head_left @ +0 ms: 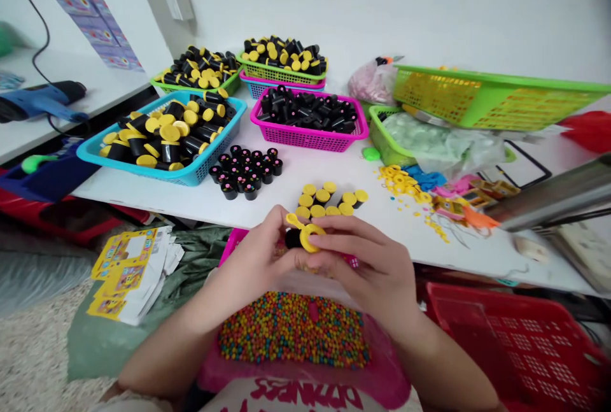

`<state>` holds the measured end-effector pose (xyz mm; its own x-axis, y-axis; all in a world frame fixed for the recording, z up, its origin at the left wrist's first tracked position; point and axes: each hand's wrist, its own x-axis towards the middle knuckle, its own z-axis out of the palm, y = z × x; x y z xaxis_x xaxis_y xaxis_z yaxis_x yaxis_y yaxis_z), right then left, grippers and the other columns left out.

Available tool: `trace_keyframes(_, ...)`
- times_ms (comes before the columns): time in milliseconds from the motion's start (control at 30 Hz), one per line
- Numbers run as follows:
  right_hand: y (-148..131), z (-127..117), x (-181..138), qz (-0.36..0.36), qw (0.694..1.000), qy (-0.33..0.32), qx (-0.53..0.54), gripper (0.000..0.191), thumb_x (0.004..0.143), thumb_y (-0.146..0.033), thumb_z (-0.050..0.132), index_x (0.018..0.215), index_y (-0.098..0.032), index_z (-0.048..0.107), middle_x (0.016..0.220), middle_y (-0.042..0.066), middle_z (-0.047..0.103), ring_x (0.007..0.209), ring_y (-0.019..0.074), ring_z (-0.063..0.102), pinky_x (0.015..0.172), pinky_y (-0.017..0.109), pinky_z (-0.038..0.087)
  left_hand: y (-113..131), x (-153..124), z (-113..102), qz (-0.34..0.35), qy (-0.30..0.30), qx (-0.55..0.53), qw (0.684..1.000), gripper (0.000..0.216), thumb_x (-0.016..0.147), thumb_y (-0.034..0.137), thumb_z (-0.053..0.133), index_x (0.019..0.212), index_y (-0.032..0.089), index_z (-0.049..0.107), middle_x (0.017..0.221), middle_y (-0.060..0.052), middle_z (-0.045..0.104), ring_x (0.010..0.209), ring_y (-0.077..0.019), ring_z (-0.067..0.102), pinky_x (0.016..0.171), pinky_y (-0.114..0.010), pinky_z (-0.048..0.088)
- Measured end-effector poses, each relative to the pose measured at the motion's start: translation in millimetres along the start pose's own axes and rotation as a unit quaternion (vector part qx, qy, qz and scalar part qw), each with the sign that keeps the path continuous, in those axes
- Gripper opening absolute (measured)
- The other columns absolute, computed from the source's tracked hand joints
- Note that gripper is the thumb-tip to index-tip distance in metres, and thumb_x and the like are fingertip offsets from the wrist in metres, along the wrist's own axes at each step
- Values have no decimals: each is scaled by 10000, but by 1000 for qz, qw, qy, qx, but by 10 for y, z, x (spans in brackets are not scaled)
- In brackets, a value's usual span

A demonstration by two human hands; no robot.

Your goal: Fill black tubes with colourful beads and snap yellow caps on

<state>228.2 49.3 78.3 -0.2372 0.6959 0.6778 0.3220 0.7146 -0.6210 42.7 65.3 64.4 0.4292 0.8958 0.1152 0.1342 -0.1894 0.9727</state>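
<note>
Tabletop point(353, 167), white and smooth, stretches across in front of you. Below its right end lies a red plastic crate point(458, 300) with perforations; on the table's right side sits a raised, lime-green plastic basket point(487, 106) with slotted sides. To your left stands a light-blue plastic basket point(191, 173), heaped with black cylinders under yellow lids, and beyond the middle a magenta plastic basket point(308, 139) filled with black cylindrical pieces. In your lap rests a pink, shallow plastic tub point(389, 361). Your two bare hands meet over its far edge. Between the light-blue basket and your hands stands a cluster of short black cups point(245, 173), coloured dots showing at their tops; just past your fingers is a group of yellow-capped black cylinders point(323, 195). Your left hand point(260, 253) closes its thumb and fingers round a small black plastic cylinder point(293, 239). Your right hand point(367, 262) pinches a yellow plastic ring-and-loop piece point(305, 232) against the cylinder's right end; you cannot tell whether it is seated. Smallest are the multicoloured round beads point(293, 329) in your tub.
</note>
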Motion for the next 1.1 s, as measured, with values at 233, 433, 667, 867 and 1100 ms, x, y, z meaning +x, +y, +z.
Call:
trace_keyframes(233, 115, -12, -73, -77, 997, 4, -30, 332, 854, -126, 663, 1166, -237, 681, 1167, 98, 645, 1049, 217, 625, 899, 424, 540, -117, 17, 129, 94, -32, -150, 984, 231, 932, 404, 537, 1003, 221, 414, 970, -21, 530, 852, -131, 510, 745, -246, 424)
trace_keyframes(433, 125, 38, -95, -113, 991, 35, -70, 448, 820, -35, 649, 1204, -265, 655, 1154, 82, 651, 1026, 217, 638, 867, 432, 569, -93, 12, 208, 101, -55, -279, 953, 186, 967, 412, 467, 1003, 243, 397, 924, 15, 471, 791, -94, 464, 693, -211, 393)
trace_keyframes(667, 182, 29, -84, -137, 990, 19, -33, 348, 859, -180, 673, 1205, -211, 652, 1110, 91, 687, 1071, 239, 643, 897, 450, 584, -156, -64, 230, 7, -58, -338, 940, 203, 989, 454, 385, 1006, 253, 409, 888, 20, 425, 753, -102, 403, 699, -230, 394)
trace_keyframes(867, 155, 42, -115, -147, 989, -13, -14, 460, 863, -62, 617, 1295, -217, 586, 1191, 82, 657, 1180, 234, 601, 924, 413, 595, -198, -95, 236, 12, -9, -263, 965, 178, 993, 417, 371, 1007, 246, 417, 1008, -15, 435, 893, -138, 419, 787, -275, 418)
trace_keyframes(1100, 173, 51, -175, -144, 989, 15, -41, 393, 847, -80, 652, 1228, -176, 628, 1206, 91, 645, 1129, 212, 632, 954, 374, 586, -201, -130, 281, -15, -8, -258, 966, 261, 985, 495, 335, 1006, 240, 388, 897, -2, 443, 746, -118, 440, 688, -272, 438)
